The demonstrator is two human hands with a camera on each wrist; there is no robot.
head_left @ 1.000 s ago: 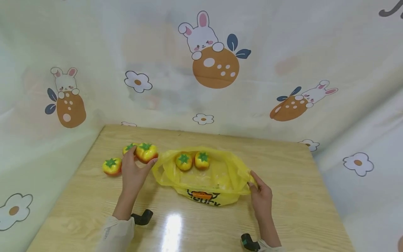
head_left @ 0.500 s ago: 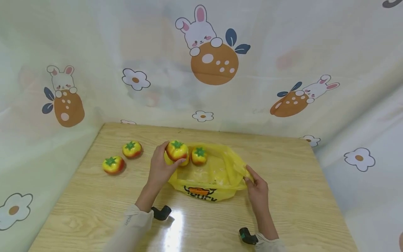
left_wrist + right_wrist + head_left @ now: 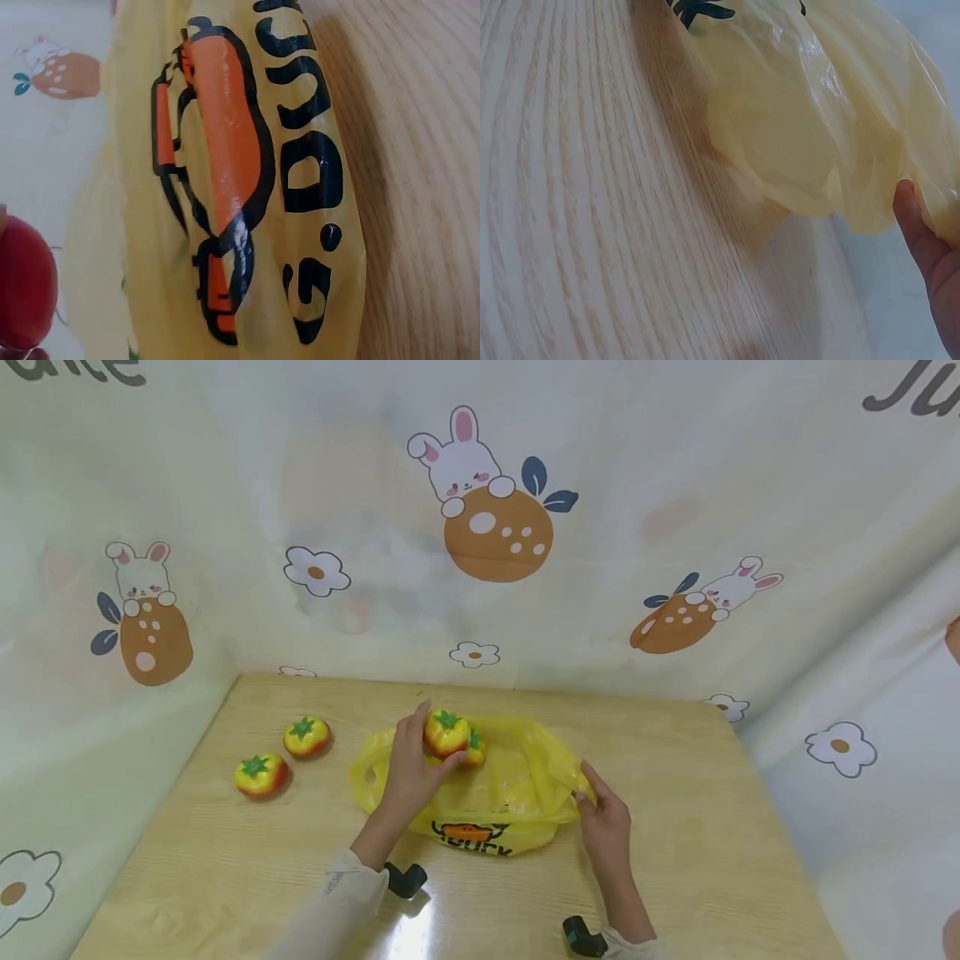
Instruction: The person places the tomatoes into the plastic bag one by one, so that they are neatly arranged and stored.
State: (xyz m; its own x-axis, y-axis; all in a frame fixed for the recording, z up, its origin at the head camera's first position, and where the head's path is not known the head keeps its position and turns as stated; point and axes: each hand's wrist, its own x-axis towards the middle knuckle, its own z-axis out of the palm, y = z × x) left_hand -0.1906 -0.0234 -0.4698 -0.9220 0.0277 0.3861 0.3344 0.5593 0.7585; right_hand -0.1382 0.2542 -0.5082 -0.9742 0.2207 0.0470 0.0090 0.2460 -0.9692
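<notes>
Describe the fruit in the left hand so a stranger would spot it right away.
On the wooden table sits an open yellow bag. At its mouth, the left hand grips a round, green-topped, yellow-and-red fruit. Unlike its look-alikes, it's the only one held.

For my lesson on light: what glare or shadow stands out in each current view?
Head view: a white glare patch on the pale wooden table, near the bottom edge; left wrist view: a shadow on the table beside the printed yellow plastic bag; right wrist view: white highlights on the bag.
</notes>
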